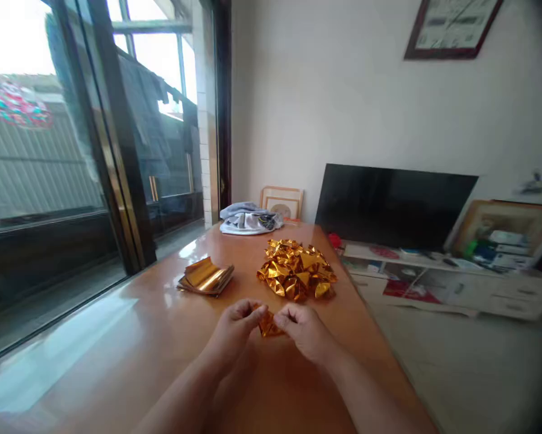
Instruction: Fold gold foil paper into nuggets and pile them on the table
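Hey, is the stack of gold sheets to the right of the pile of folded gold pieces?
No, the stack of gold sheets lies to the left of the pile of folded gold pieces on the table.

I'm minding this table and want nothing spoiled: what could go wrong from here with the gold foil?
The foil between the left hand and right hand looks thin, so a hard tug might crease or tear it.
The pile is loose and close to the right edge of the table; a knock could send pieces to the floor.
The stack has uneven edges, so a brush might scatter it.
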Action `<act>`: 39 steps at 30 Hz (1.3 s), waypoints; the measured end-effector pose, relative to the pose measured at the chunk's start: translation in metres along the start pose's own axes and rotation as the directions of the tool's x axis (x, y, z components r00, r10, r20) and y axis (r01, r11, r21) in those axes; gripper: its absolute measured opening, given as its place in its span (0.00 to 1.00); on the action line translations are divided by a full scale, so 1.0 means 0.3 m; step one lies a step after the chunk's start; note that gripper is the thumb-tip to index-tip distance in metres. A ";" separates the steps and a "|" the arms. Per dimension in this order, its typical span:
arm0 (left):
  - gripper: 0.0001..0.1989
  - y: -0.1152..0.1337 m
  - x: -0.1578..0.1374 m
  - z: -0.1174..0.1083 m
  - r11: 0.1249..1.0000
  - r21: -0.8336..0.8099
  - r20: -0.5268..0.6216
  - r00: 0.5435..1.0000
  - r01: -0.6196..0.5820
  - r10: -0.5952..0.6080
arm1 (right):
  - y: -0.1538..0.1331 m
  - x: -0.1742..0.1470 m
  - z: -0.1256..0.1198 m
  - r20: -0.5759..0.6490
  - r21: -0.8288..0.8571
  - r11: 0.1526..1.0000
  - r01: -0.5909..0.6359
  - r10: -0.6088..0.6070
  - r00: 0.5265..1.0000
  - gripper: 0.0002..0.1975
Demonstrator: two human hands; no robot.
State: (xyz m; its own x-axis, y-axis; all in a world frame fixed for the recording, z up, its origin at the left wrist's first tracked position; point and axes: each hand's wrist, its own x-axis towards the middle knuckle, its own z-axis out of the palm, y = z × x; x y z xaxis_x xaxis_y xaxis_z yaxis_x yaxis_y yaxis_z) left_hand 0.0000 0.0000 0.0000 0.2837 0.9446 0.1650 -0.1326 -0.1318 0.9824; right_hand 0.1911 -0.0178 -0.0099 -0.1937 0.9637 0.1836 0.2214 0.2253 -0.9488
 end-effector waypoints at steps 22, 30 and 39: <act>0.12 -0.010 0.003 0.011 0.982 0.129 -0.221 0.962 -0.134 0.160 | -0.032 -0.004 0.007 -0.099 0.078 0.997 -0.011 0.019 0.995 0.15; 0.10 -0.030 -0.007 0.045 0.947 0.259 -0.170 0.957 -0.188 0.237 | -0.018 -0.005 0.022 -0.215 -0.092 0.993 0.077 -0.095 0.972 0.13; 0.11 -0.015 -0.009 0.052 0.987 0.115 -0.221 0.965 -0.115 0.139 | -0.015 -0.022 0.060 -0.169 -0.033 0.991 0.132 -0.136 0.976 0.13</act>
State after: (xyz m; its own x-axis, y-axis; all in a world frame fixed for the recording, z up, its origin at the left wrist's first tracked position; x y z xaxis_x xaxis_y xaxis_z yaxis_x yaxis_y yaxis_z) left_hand 0.0145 -0.0067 -0.0036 0.0456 0.9600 0.2761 -0.0541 -0.2736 0.9603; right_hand 0.1741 -0.0277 -0.0116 -0.0574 0.9344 0.3517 0.2257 0.3553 -0.9071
